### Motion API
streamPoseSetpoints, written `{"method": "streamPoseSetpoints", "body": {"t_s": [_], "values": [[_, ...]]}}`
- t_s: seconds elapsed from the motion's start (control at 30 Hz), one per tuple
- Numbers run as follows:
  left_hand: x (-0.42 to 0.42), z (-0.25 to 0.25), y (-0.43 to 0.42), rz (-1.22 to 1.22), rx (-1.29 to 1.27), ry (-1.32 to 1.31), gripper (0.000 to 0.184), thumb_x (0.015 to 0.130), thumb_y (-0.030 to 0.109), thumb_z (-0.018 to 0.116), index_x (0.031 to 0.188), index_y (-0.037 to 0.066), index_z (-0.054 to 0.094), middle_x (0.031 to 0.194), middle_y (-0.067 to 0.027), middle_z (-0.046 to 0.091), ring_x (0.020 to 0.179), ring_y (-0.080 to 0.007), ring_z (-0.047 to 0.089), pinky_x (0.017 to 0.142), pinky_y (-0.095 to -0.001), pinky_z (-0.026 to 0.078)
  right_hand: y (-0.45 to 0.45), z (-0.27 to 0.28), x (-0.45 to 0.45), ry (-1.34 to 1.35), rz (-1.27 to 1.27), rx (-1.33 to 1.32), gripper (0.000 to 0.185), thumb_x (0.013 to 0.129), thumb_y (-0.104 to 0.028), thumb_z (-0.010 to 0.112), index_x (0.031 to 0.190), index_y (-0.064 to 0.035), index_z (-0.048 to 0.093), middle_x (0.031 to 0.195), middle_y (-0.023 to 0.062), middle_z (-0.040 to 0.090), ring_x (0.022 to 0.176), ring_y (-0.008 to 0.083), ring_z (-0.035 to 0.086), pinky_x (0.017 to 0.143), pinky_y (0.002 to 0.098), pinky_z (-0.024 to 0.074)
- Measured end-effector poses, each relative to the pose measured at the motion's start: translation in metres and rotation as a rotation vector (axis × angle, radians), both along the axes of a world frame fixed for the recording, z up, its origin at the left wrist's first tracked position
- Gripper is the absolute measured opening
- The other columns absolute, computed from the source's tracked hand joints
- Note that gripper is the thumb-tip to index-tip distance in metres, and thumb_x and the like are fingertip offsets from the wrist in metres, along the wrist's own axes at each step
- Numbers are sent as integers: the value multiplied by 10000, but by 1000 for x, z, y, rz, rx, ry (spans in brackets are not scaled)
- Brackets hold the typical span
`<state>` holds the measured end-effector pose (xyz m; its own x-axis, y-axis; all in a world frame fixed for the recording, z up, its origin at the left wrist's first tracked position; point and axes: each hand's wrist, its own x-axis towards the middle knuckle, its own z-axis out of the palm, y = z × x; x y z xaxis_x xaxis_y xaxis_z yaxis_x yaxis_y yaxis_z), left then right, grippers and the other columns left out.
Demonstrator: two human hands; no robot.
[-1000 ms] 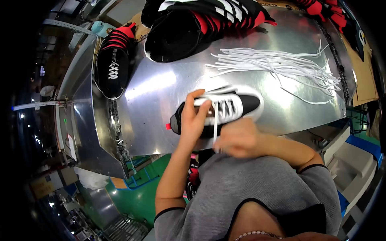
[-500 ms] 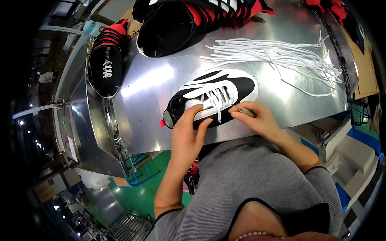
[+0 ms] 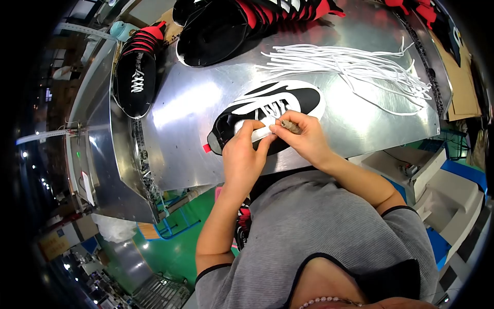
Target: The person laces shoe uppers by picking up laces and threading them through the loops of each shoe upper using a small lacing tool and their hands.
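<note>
Head view: both my hands meet over the side of a black-and-white sneaker lying on the metal bench.
Leftmost on the bench (image 3: 185, 149) I see a dark shoe with red straps (image 3: 135, 77); a larger black shoe (image 3: 213, 38) stands open toward the far edge. Nearer me, the sneaker (image 3: 262, 103) points its toe right, its red heel tab (image 3: 207, 148) left, its white lace (image 3: 275, 109) crossing the opening. My left hand (image 3: 244, 157) is on its near side, fingers narrow; whether they pinch lace, I cannot tell. My right hand (image 3: 307, 141) grips a small tool (image 3: 291, 126), its fingertips just beside the left ones. Beyond, to the right, loose white laces (image 3: 345, 67) lie bunched.
</note>
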<state>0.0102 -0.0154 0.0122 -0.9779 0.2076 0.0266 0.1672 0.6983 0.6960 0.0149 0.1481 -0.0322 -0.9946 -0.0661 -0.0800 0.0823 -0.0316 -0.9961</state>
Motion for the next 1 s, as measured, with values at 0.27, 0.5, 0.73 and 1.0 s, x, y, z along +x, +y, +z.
{"method": "streamPoseSetpoints", "body": {"t_s": [0.27, 0.5, 0.73, 1.0], "values": [[-1, -1, 4, 56, -28, 72, 242, 806, 178, 774, 945, 36, 635, 817, -127, 700, 707, -255, 687, 636, -337, 506, 21, 13, 23, -11, 118, 173, 209, 955, -177, 609, 1040, -10, 517, 796, 106, 657, 698, 201, 635, 635, 328, 478], [-3, -8, 1, -5, 12, 98, 231, 792, 102, 774, 971, 15, 656, 835, -134, 706, 737, -231, 701, 667, -311, 521, 23, 15, 17, -13, 162, 231, 163, 957, -158, 578, 970, -11, 509, 718, 113, 644, 644, 247, 639, 610, 352, 486], [2, -11, 3, -124, -7, 140, 184, 840, 66, 712, 1013, 25, 664, 880, -149, 698, 783, -321, 689, 689, -352, 523, 3, 5, -3, -1, 174, 407, 192, 948, -212, 588, 971, -36, 515, 707, 185, 626, 674, 395, 624, 622, 463, 473], [-5, -1, 1, -178, 80, -92, 232, 864, 104, 688, 1076, 17, 649, 960, -157, 704, 833, -303, 691, 739, -340, 519, 55, 26, -29, 177, -49, 398, 182, 920, -194, 644, 1039, -59, 612, 793, 110, 674, 704, 250, 674, 629, 340, 501]]}}
